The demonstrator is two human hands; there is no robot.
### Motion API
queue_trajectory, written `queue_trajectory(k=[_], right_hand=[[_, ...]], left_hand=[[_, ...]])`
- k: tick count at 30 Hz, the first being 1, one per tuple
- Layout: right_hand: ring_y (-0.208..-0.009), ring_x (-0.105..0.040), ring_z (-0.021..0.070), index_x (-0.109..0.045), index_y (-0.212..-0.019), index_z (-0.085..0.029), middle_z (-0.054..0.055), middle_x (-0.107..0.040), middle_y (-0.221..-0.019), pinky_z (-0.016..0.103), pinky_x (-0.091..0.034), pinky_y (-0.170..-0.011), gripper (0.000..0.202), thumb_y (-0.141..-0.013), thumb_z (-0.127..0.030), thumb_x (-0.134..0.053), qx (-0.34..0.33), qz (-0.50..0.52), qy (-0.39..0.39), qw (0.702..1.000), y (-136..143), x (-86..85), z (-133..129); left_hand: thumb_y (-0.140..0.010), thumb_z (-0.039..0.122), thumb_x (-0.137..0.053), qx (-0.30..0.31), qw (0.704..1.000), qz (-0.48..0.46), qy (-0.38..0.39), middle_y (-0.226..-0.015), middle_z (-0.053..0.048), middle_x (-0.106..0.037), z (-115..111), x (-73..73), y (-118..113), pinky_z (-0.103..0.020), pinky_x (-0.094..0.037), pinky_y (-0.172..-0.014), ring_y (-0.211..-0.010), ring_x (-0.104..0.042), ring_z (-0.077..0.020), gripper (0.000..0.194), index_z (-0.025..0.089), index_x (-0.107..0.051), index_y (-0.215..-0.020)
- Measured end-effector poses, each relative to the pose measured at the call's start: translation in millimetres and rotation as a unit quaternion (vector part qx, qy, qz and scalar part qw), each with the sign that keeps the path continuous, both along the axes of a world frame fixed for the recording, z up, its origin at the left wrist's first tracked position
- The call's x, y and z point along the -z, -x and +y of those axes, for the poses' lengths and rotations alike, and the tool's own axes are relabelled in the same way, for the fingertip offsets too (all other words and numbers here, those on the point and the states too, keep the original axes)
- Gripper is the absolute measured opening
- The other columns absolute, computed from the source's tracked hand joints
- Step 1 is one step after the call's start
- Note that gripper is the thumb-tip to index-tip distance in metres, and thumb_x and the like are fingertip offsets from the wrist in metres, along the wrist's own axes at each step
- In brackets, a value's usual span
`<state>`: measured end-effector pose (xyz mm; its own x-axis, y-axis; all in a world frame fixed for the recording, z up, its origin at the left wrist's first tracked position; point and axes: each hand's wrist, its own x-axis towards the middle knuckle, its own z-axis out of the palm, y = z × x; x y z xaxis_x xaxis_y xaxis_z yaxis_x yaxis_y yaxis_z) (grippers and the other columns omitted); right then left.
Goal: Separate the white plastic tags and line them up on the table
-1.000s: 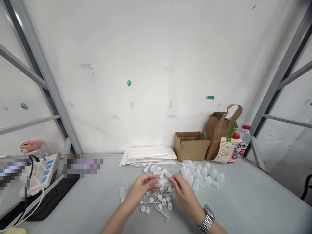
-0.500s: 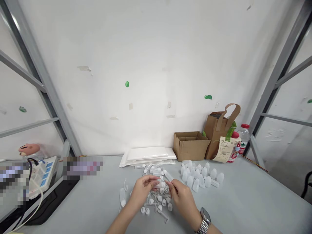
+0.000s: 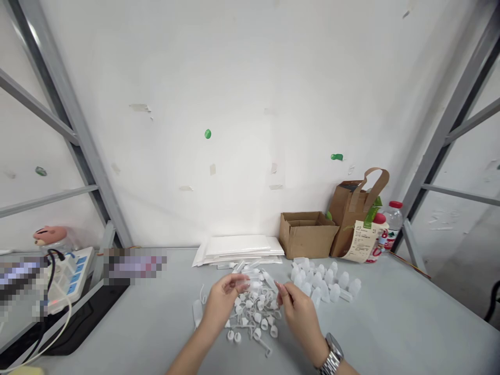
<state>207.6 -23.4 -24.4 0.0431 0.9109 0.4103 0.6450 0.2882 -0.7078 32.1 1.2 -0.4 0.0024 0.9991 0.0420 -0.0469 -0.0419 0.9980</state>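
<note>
My left hand [image 3: 225, 292] is over the left side of a pile of small white caps with straps [image 3: 257, 316], its thumb and fingers round a translucent white piece [image 3: 254, 285]. On the pile's right side, my right hand [image 3: 299, 307] has its thumb and forefinger pressed together; anything between them is too small to make out. Behind the hands lie several translucent tubes [image 3: 269, 279]. A translucent bottle [image 3: 197, 311] rests left of my left hand. Several frosted bottles [image 3: 321, 289] stand or lie to the right.
White padded envelopes [image 3: 238, 247] are stacked by the wall. Right of them stand an open cardboard box [image 3: 308, 240], a brown paper bag [image 3: 344, 219] and a red-capped bottle [image 3: 392, 221]. A power strip [image 3: 76, 278] and a black tray [image 3: 88, 323] are at the left.
My hands have moved apart, the right one slightly to the right and the left one a little to the left. More of the cap pile shows between them. The whole view has shifted slightly.
</note>
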Motion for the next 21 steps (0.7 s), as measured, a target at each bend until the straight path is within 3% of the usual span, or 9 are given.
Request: queue_trajectory(k=[3, 7, 12, 17, 21], right_hand=[[-0.056, -0.051, 0.0145, -0.050, -0.063, -0.021, 0.000, -0.055, -0.059, 0.024, -0.036, -0.056, 0.042, -0.090, -0.046, -0.030, -0.028, 0.025, 0.039, 0.999, -2, -6.9, 1], [-0.076, -0.053, 0.0162, -0.057, -0.086, -0.021, 0.003, -0.059, -0.082, 0.025, -0.039, -0.068, 0.032, -0.089, -0.042, -0.034, -0.103, 0.045, 0.021, 0.993, -3, -12.3, 3], [-0.061, -0.047, 0.0134, -0.050, -0.063, -0.019, -0.002, -0.051, -0.061, 0.023, -0.037, -0.058, 0.039, -0.088, -0.045, -0.035, -0.131, 0.040, 0.066, 0.988, 0, -6.7, 4], [-0.055, -0.049, 0.0124, -0.044, -0.060, -0.019, -0.003, -0.050, -0.053, 0.022, -0.037, -0.054, 0.043, -0.086, -0.052, -0.034, -0.169, 0.117, 0.173, 0.963, 5, -1.0, 5], [-0.054, -0.049, 0.0125, -0.042, -0.059, -0.020, -0.004, -0.048, -0.052, 0.023, -0.038, -0.055, 0.042, -0.084, -0.053, -0.036, -0.160, 0.148, 0.185, 0.958, 6, 0.5, 5]], left_hand=[[-0.051, 0.025, -0.074, -0.011, 1.000, -0.004, -0.016, -0.087, -0.005, -0.071, 0, -0.3, 4, -0.032, -0.050, -0.077, -0.089, -0.061, -0.0233, 0.026, 0.018, -0.068, -0.076], [-0.048, 0.018, -0.074, 0.023, 0.999, -0.012, -0.024, -0.086, -0.005, -0.067, -4, 3.2, -3, -0.030, -0.052, -0.070, -0.085, -0.061, -0.0227, 0.026, 0.019, -0.070, -0.074], [-0.054, 0.018, -0.071, 0.071, 0.996, -0.026, -0.054, -0.085, -0.004, -0.064, -11, 11.9, -11, -0.030, -0.054, -0.067, -0.083, -0.060, -0.0213, 0.020, 0.020, -0.071, -0.074], [-0.062, 0.017, -0.066, 0.056, 0.990, 0.053, -0.121, -0.085, -0.005, -0.066, -14, 14.8, -8, -0.030, -0.053, -0.074, -0.087, -0.060, -0.0214, 0.017, 0.023, -0.072, -0.076], [-0.060, 0.014, -0.065, 0.050, 0.989, 0.081, -0.117, -0.083, -0.004, -0.069, -13, 15.7, -7, -0.029, -0.053, -0.073, -0.085, -0.061, -0.0209, 0.018, 0.024, -0.073, -0.073]])
